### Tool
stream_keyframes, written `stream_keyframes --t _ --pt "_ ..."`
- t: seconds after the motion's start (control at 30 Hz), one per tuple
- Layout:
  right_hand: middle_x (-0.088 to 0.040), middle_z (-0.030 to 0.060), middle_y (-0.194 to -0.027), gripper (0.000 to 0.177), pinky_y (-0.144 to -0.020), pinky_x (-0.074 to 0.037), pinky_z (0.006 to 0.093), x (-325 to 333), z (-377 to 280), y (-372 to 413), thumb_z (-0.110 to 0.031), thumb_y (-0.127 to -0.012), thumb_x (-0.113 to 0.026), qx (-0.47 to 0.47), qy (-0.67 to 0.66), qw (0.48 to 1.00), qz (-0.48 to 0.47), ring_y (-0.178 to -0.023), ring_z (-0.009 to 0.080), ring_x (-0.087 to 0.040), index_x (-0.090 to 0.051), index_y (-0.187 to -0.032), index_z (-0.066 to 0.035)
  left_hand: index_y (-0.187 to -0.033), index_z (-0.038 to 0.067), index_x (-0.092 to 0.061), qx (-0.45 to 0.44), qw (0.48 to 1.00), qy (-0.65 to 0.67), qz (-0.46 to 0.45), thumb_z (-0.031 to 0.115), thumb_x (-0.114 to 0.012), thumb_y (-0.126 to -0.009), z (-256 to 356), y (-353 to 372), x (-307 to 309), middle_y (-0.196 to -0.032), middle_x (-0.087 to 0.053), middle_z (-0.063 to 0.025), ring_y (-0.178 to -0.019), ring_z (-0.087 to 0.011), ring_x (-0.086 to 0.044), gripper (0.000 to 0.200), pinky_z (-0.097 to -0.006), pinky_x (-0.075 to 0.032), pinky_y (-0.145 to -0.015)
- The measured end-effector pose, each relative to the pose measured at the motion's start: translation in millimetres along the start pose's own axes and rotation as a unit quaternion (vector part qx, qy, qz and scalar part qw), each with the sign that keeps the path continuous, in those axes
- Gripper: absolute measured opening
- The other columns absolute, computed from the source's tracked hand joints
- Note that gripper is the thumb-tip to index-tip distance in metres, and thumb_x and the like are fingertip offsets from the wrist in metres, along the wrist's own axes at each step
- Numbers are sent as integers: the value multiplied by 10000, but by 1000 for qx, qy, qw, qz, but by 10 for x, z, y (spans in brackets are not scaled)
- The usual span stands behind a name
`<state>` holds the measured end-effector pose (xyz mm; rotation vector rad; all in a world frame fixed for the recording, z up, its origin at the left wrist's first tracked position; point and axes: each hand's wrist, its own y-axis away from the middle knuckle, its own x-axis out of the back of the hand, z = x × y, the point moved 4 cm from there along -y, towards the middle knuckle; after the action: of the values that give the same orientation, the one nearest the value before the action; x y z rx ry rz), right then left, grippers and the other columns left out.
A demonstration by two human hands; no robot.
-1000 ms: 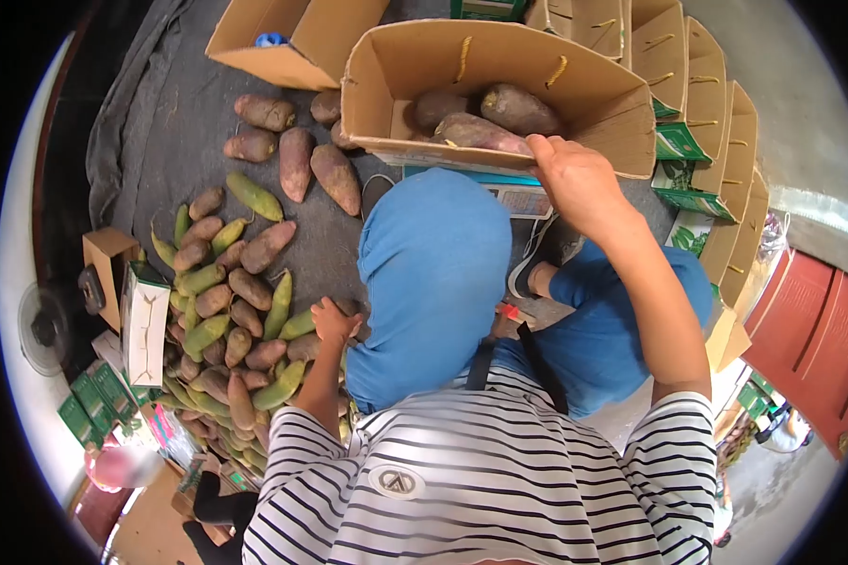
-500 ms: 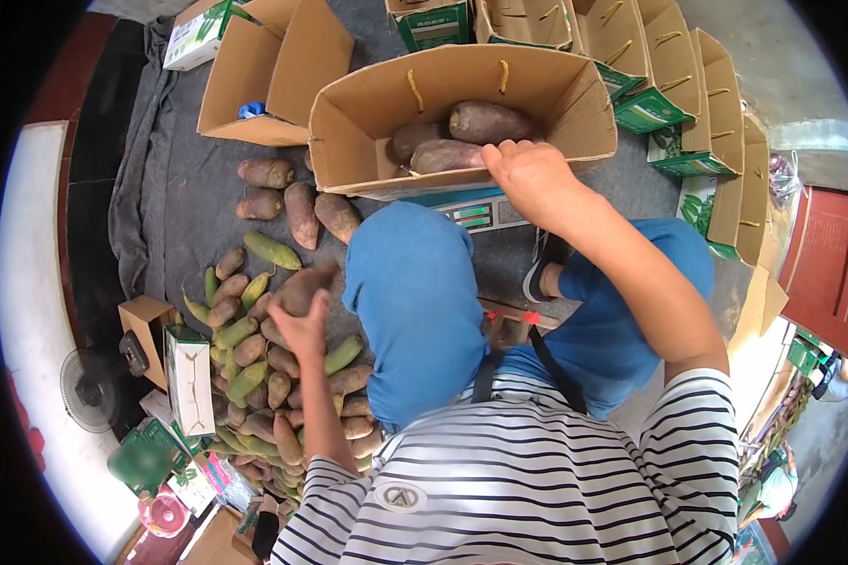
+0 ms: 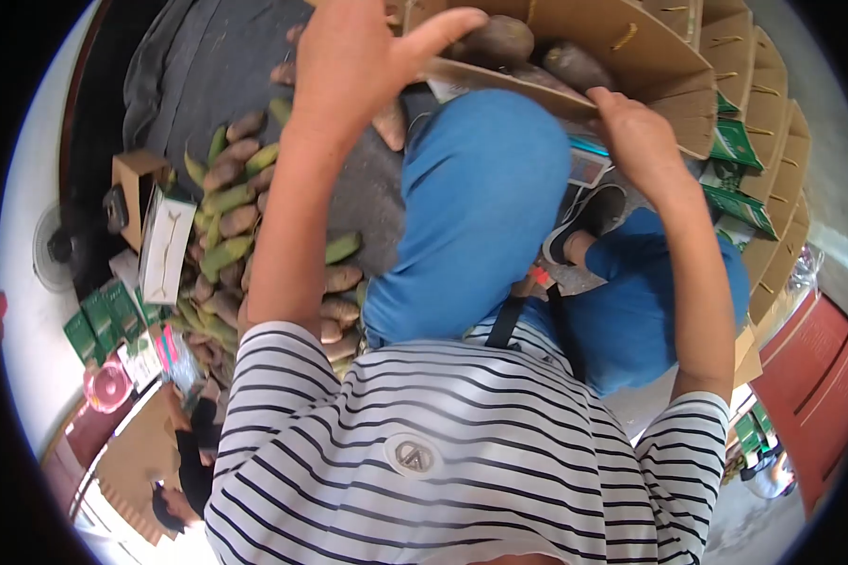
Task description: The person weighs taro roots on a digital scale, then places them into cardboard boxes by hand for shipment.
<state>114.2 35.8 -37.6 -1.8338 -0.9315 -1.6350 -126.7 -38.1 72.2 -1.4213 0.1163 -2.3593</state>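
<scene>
My left hand is raised at the top edge, left of an open cardboard box. Its thumb stretches toward the box, with nothing visible against it; the other fingers are cut off by the frame. Several dark purple root vegetables lie inside the box. My right hand grips the box's near edge, fingers curled over the rim. Below the box, part of a scale shows behind my knee. On the floor near my left arm, a pinkish-brown root lies apart from the others.
A pile of brown and green roots covers the floor at left, partly behind my left arm. Open cardboard boxes line the right side. A white carton and a fan stand at far left. Another person is at lower left.
My left hand has moved from the pile up to the top edge beside the box; the root it held is no longer visible in it. My right hand stays on the rim. The view has shifted.
</scene>
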Motion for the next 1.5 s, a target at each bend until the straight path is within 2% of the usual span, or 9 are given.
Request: stream_keyframes --t 0.1,0.3,0.43,0.7,1.13,1.27,1.43,1.47,1.5 --pt "-638 159 -909 139 -748 -500 443 25 -53 0 -108 -880 -546 -2 -32 999 -13 -890 343 -623 -504 -991 -36 -1126 18 -564 -21 1000 18 -3 422 -760 -755 -708 219 -35 -1019 -620 -160 -899 -288 -610 582 -379 -488 -783" --pt "-634 158 -925 145 -756 -484 457 48 -67 -60 -140 -897 -554 -21 -19 998 -54 -918 346 -606 -500 -985 -39 -1042 35 -538 99 960 -146 -218 343 -697 -813 -2181 1779 -485 -989 -605 -199 -894 -386 -608 416 -466 -481 -751" --pt "-633 159 -942 143 -758 -476 463 87 -112 -66 -139 -899 -553 -31 -41 997 -57 -929 350 -602 -508 -997 -45 -1123 41 -534 312 792 -213 -480 343 -704 -797 -3007 3148 -832 -1131 -580 -210 -1036 -379 -591 476 -459 -511 -824" --pt "-644 164 -979 212 -768 -480 446 33 -111 -99 -136 -904 -561 -37 -47 997 -58 -935 351 -610 -516 -1098 -63 -1146 98 -505 317 705 -358 -524 204 -645 -837 -3280 4690 -498 -1210 -541 -102 -1118 -305 -554 356 -428 -492 -869" --pt "-635 191 -942 189 -754 -477 468 85 -124 -111 -142 -880 -582 -40 -73 995 -50 -912 374 -609 -528 -1030 -41 -1120 115 -517 329 737 -369 -460 155 -639 -816 -3606 5071 -484 -1113 -575 -106 -1091 -269 -559 330 -451 -452 -872" --pt "-630 176 -940 236 -765 -481 465 50 -74 -105 -169 -881 -594 -28 -54 997 -47 -898 372 -605 -526 -1063 -35 -1164 72 -498 351 820 -265 -366 178 -720 -752 -3087 4310 -574 -1098 -564 -149 -1067 -326 -552 480 -459 -450 -884" --pt "-654 127 -1023 372 -842 -494 354 1003 -302 30 -138 -890 -598 19 -184 967 178 -932 252 -644 -521 -1238 -31 -1251 33 -464 290 943 -114 -118 171 -750 -769 -2990 3627 -650 -1168 -562 -166 -1044 -309 -568 577 -403 -463 -872" --pt "-644 120 -889 379 -726 -481 291 1300 -374 176 -61 -824 -621 52 -224 931 284 -798 213 -628 -586 -1199 -29 -1250 32 -465 335 937 -9 -93 171 -745 -788 -2962 3433 -617 -1163 -566 -151 -1045 -281 -570 558 -379 -461 -878" --pt "-627 96 -803 295 -658 -458 292 1658 -543 423 -9 -769 -607 37 -175 951 253 -720 190 -593 -606 -1064 -16 -1249 31 -466 375 919 95 -71 171 -739 -806 -2878 3186 -540 -1157 -569 -135 -1046 -253 -571 539 -356 -460 -884"
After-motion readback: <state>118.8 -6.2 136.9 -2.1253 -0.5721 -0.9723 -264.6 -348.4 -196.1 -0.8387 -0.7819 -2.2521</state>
